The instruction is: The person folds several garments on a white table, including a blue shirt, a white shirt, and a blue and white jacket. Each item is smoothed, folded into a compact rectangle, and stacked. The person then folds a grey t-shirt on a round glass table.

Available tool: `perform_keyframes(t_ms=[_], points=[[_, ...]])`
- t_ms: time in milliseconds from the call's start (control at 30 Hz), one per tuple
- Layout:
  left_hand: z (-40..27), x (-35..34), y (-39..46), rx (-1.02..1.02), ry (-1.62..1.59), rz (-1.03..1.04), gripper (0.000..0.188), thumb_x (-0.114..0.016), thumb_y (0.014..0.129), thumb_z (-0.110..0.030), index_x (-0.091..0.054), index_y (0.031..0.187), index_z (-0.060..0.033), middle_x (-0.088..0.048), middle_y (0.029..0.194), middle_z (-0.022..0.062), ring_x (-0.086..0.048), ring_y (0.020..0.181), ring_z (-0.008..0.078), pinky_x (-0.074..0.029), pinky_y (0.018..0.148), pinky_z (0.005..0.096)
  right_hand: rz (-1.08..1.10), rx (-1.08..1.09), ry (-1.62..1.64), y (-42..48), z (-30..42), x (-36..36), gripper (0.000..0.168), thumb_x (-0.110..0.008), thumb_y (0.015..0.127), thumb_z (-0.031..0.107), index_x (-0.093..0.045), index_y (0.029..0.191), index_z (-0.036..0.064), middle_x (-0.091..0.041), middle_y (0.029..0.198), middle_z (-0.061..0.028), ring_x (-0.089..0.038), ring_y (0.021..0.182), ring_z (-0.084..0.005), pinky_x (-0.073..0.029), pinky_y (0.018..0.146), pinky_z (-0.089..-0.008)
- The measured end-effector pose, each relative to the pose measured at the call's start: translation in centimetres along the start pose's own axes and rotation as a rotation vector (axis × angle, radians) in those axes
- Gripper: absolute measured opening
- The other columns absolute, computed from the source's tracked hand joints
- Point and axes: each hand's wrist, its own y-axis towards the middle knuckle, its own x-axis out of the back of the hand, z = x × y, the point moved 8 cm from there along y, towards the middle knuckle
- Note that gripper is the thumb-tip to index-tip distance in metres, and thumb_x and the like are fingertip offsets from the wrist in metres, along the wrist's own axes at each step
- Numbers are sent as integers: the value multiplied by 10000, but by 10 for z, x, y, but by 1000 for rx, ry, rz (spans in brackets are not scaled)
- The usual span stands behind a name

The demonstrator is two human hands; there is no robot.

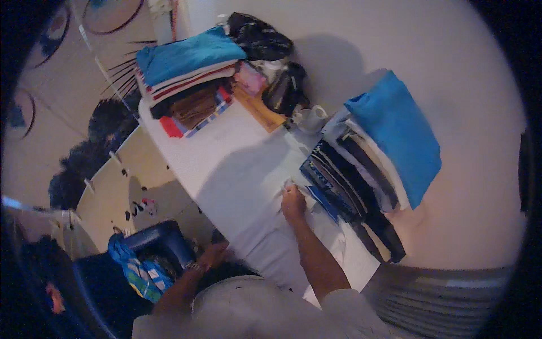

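Note:
A pale cloth garment (258,212) lies spread over the white table, slightly creased. With fingers curled together, my right hand (293,201) pinches a bit of this fabric near the stack of dark folded clothes (338,178). My left hand (216,255) is down at the table's left edge, near the lower part of the garment. Its fingers are dim and blurred, so its grip is unclear. On top of the dark stack rests a bright blue folded cloth (400,140).
At the far end of the white table (186,156) stands another folded stack topped with a blue-teal cloth (190,55). Beside it are black plastic bags (260,38), a yellow-orange cloth (258,106) and a white object (311,118). A blue chair (161,239) with a patterned cloth (144,275) stands left.

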Motion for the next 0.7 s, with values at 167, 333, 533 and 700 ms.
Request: perform_keyframes(t_ms=[167,333,533,700], points=[[6,25,9,104,-86,64,287,-681,938,-337,-703,999,-57,-675,736,117,-605,607,220,-512,611,386,-61,-60,30,26,5,-12,197,-606,952,260,-609,1017,74,-707,975,-199,-665,949,-420,-506,843,-518],[15,52,9,77,66,-31,281,-721,896,-318,-690,999,-58,-699,832,165,-664,688,308,-532,636,426,-104,35,169,25,43,-7,254,-643,897,193,-612,1124,81,-663,1117,-195,-629,1043,-408,-502,895,-502],[-130,92,4,-124,520,-147,220,-680,891,-190,-660,1062,-53,-701,993,189,-659,912,404,-527,788,499,-194,157,80,-63,33,30,407,-688,844,127,-612,1243,99,-579,1196,-191,-554,1119,-404,-471,975,-482],[-202,53,79,-641,489,-144,259,-610,917,-75,-611,1173,-32,-664,1144,223,-617,1064,431,-508,909,508,-256,-14,109,-73,-21,30,459,-693,827,128,-570,1266,80,-585,1202,-224,-571,1111,-435,-479,960,-502]])
